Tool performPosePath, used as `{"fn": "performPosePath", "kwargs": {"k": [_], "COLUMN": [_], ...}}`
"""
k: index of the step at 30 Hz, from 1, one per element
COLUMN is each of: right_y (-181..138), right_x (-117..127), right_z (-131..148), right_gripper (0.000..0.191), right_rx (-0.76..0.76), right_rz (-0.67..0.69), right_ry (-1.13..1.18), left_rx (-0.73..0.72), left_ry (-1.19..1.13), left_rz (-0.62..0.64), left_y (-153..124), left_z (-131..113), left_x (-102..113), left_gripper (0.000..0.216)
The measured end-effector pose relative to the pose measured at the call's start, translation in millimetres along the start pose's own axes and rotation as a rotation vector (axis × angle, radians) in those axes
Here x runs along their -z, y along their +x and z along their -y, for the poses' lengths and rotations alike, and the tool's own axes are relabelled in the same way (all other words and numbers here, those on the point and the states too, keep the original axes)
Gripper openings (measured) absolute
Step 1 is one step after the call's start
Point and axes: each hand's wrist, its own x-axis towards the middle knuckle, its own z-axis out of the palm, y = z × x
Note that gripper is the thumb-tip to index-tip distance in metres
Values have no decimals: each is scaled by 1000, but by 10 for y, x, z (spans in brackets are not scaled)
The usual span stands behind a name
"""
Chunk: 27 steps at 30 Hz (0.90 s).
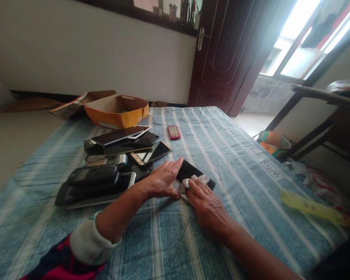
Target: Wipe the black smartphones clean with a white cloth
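A black smartphone [191, 170] lies on the striped cloth in front of me. My left hand [166, 179] grips its left end, with the thumb on the near side and the fingers on the far side. Pressed on the phone's near part is a crumpled white cloth or tissue [185, 189]. My right hand [205, 204] holds it down with the fingers close together over it. Left of my hands, several phones [91, 175] are piled up, some with keypads and some with flat screens. One gold-edged phone [154, 153] lies just beyond my left hand.
Behind the pile stands an open orange cardboard box [119, 116] with its lid folded back. A small pink device [174, 132] rests farther out on the striped cloth [236, 163]. At the right edge is a yellow translucent item [309, 206]. A dark red door [224, 50] stands behind.
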Motion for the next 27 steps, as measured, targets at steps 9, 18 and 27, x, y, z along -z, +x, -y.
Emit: {"fn": "performPosePath", "kwargs": {"k": [9,18,27], "right_y": [-245,489,555], "right_x": [99,-5,-26], "right_z": [-97,-74,-4], "right_gripper": [44,32,42], "right_rx": [32,79,74], "right_rz": [-18,14,10], "right_ry": [19,120,84], "left_rx": [-23,-25,-65], "left_ry": [-38,-26,-12], "left_rz": [-4,-5,-31], "left_y": [12,23,52], "left_z": [34,48,113], "left_x": [-21,-7,-58], "left_gripper": [112,107,104]}}
